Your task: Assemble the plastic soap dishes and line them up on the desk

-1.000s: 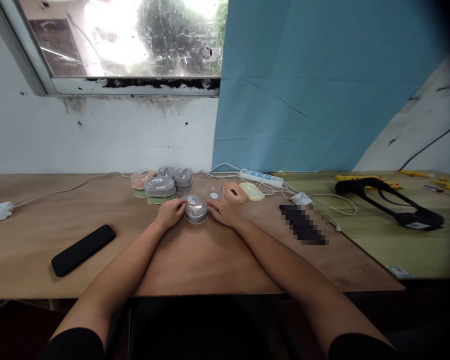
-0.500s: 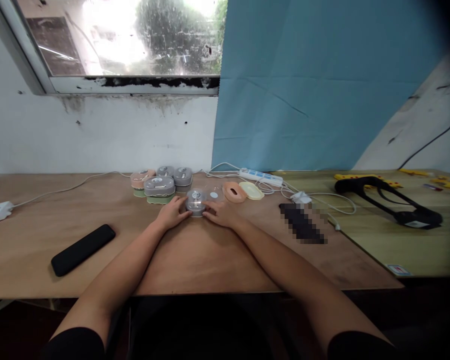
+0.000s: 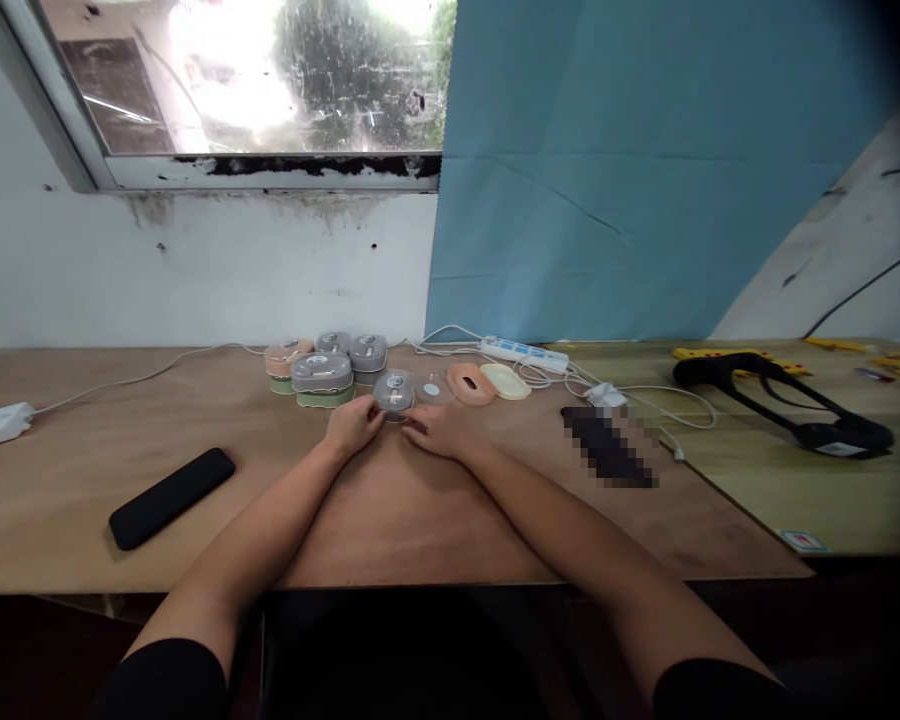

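A small grey box with a clear lid (image 3: 394, 388) stands upright on the table. My left hand (image 3: 353, 426) is at its near left corner, fingers curled against the edge. At the near right edge, my right hand (image 3: 439, 431) has its fingertips on the box. Right beside the box lies a clear plastic lid (image 3: 430, 388), then an orange lid with an oval slot (image 3: 471, 384) and a pale yellow tray-like piece (image 3: 505, 381). Behind my left hand are several lidded boxes, among them a grey and green one (image 3: 322, 377) and an orange and green one (image 3: 286, 360).
A black phone-like slab (image 3: 172, 498) lies at the left. A white power strip (image 3: 523, 353) with loose cables is at the back right. Further right are a black strap-like frame (image 3: 787, 405) and a pixelated dark object (image 3: 607, 450). A white adapter (image 3: 0, 426) sits far left.
Both hands have slid from the sides of the grey box to its near edge and drawn closer together. The box stands in about the same place. The view has shifted slightly.
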`<action>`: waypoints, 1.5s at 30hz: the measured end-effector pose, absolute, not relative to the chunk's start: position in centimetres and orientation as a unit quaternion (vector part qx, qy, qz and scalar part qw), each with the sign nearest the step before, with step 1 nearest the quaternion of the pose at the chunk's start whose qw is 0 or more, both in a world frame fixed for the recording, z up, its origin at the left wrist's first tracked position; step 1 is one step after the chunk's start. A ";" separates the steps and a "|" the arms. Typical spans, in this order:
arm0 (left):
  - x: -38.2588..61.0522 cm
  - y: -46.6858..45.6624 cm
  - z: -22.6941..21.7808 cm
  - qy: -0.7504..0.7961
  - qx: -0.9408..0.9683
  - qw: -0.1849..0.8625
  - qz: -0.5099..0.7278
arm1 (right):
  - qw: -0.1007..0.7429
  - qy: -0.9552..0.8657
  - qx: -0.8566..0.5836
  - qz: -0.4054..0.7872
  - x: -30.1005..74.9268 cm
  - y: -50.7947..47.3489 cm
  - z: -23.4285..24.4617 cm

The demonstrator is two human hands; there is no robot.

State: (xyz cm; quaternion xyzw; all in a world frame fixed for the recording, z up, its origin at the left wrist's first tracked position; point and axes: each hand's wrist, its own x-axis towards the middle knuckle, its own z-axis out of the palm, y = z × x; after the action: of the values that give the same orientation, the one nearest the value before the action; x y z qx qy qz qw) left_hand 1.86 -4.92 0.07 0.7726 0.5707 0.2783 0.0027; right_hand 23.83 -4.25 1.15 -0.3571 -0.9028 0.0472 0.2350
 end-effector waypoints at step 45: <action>4.0 -2.0 -0.6 0.526 0.832 -0.010 0.178 | 0.334 -0.638 -0.694 -0.003 30.4 1.5 0.2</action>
State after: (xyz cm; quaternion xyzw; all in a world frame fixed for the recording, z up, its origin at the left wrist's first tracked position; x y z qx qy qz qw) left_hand 4.02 -2.04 -0.57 0.8317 0.5259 0.1781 -0.0095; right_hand 30.42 1.50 0.20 -0.6937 -0.6381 -0.0025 0.3340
